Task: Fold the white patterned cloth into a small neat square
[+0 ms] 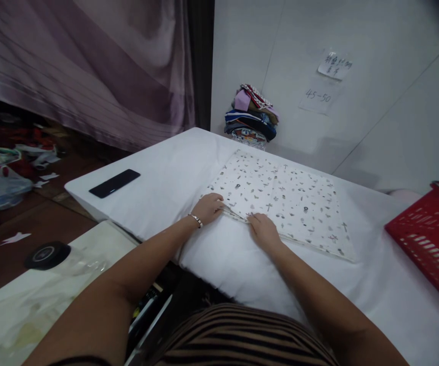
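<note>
A white cloth with a small scattered print (291, 203) lies folded in layers on the white-covered table (166, 173). My left hand (208, 207), with a bracelet at the wrist, pinches the near edge of the cloth toward its left end. Farther right along the same edge, my right hand (263, 230) grips the cloth too, fingers bent over it. Between the two hands the edge is slightly lifted and its layers part a little. My fingertips are partly hidden in the fabric.
A black phone (114, 183) lies on the table's left part. Folded clothes (252, 114) are stacked by the wall. To the right stands a red plastic basket (433, 239). A black-lidded clear jar (49, 254) lies on a lower surface at left, near a purple curtain (127, 76).
</note>
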A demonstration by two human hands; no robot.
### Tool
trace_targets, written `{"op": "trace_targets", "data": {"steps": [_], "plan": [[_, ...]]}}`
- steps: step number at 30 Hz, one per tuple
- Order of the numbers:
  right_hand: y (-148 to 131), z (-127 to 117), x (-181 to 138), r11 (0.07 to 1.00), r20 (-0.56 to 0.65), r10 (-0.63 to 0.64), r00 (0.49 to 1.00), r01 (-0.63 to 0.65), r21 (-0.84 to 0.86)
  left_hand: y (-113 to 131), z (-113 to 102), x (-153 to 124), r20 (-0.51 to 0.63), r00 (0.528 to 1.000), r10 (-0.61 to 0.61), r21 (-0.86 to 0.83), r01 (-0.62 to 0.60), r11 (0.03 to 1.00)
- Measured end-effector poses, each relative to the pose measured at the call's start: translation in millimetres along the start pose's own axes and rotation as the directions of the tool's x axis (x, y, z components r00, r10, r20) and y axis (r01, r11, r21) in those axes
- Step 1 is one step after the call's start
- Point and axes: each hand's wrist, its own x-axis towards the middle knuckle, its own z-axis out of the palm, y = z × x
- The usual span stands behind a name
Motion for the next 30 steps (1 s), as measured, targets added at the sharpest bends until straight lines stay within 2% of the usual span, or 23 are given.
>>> {"op": "trace_targets", "data": {"steps": [8,14,22,27,30], "plan": [[-1.0,-3.7,0.3,1.000,0.020,0.005,1.000,-0.005,-0.004,-0.2,1.9,5.6,0.084,0.996,0.011,0.043,-0.015,0.999],[-1.2,-3.0,0.4,1.000,0.020,0.014,1.000,-0.014,-0.001,1.0,0.5,1.5,0.060,0.997,0.058,0.085,-0.063,0.994],[-1.9,-4.5,0.5,1.000,0.027,0.012,1.000,-0.013,0.004,1.4,-1.4,-2.1,0.096,0.991,0.091,0.085,-0.100,0.991],[-1.3,-4.0,0.3,1.000,0.022,0.006,1.000,-0.006,0.007,4.3,-1.9,-4.2,0.126,0.991,0.046,0.108,-0.060,0.992],[-0.4,-3.4,0.4,1.000,0.023,0.004,1.000,-0.004,0.006,4.4,-2.2,-4.1,0.136,0.988,0.077,0.110,-0.092,0.990]]}}
